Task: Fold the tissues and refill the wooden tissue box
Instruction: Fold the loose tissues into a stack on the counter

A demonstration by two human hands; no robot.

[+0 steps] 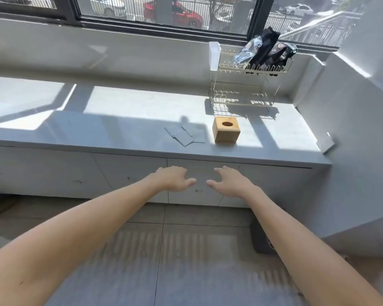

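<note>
I am holding both arms stretched forward over the tiled floor, palms down, short of the counter (53, 138) and in front of its cabinet doors. My left hand (171, 178) is hanging empty with its fingers loosely curled and spread, gripping nothing. Just beside it, thumb tip nearly facing thumb tip but apart, my right hand (229, 182) is hovering the same way, fingers relaxed and apart, also holding nothing.

Beyond and above the gap between my hands, on the counter top, the tissues (185, 135) are lying flat in a small overlapping spread, sitting in shadow, ahead of my left hand and slightly to its right. Just beside them to the right, apart from them, the wooden tissue box (226, 130) is standing upright with its oval opening facing up, ahead of my right hand and well apart from it. Farther back past the box, a wire dish rack (243, 89) is carrying dark packets (263, 51) on its upper tier.
</note>
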